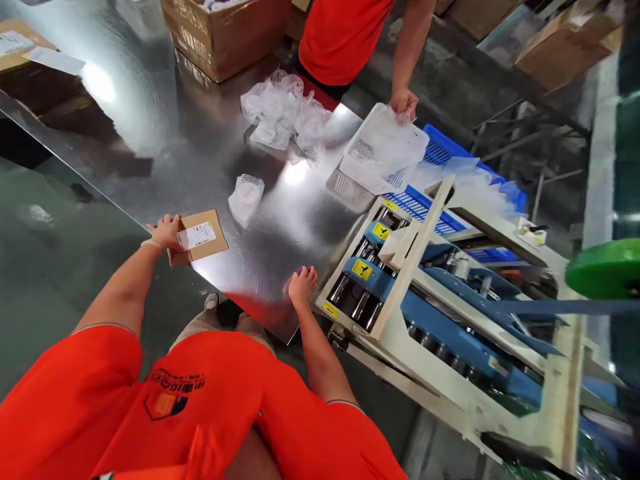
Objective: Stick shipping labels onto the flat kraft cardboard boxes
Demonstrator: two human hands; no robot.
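Observation:
My left hand [165,233] grips the left edge of a small flat cardboard box [200,238] with a white label, lying at the near edge of a shiny metal table [165,133]. My right hand [301,283] rests on the table's near right edge, fingers curled down on the metal, holding nothing. A small clear plastic bag [246,196] lies just beyond the box.
A pile of clear bagged items [285,110] lies at the far side. A co-worker in red stands there; their hand [404,101] holds a white mesh basket [383,150] above a blue crate [450,150]. A roller machine [400,280] adjoins the table on the right. Cardboard boxes [220,33] stand behind.

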